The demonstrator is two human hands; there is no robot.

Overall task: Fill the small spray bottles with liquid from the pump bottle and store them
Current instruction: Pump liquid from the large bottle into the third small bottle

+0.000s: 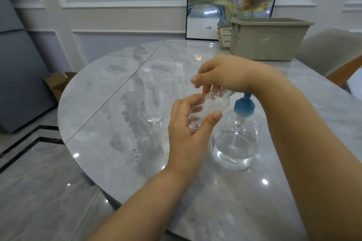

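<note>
My left hand (188, 129) grips the body of a small clear spray bottle (210, 104), tilted above the marble table (109, 143). My right hand (223, 73) curls over that bottle's top, which its fingers hide. Just right of my hands stands the clear pump bottle (236, 143) with a blue pump head, holding some liquid at the bottom. Two more small clear spray bottles stand upright with white caps: one (151, 100) to the left, the other (179, 82) behind my hands.
A beige plastic bin (268, 39) sits at the back right of the table, with a smaller basket (224, 35) beside it. A framed picture (231, 0) leans on the wall. A chair (333, 53) stands at the right, a cardboard box (56, 84) on the floor left.
</note>
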